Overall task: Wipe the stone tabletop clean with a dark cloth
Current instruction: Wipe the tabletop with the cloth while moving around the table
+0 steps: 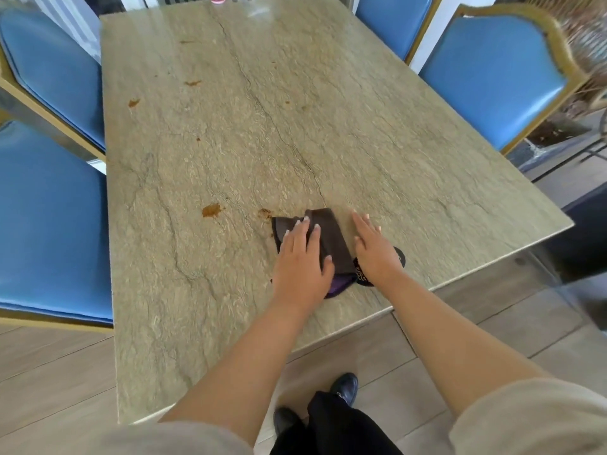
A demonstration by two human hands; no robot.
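Head view looks down on the dark cloth (323, 239), a brown folded piece lying on the stone surface (361, 126) near its front edge, with a purple and black patterned fabric (363, 277) showing from under its near end. Left hand (300, 261) lies flat on the cloth, fingers (297, 229) straight and slightly spread, pressing it down. Right hand (374, 246) lies just beside the cloth on its right, fingers straight and close together, palm down over the patterned fabric (whether it touches the stone, I cannot tell). Brown stains mark the surface: a small one (264, 212) just off the cloth's far left corner, a larger one (211, 210) further left, and more (133, 102) toward the far left edge. Blue padded chairs (492, 77) stand along both sides.
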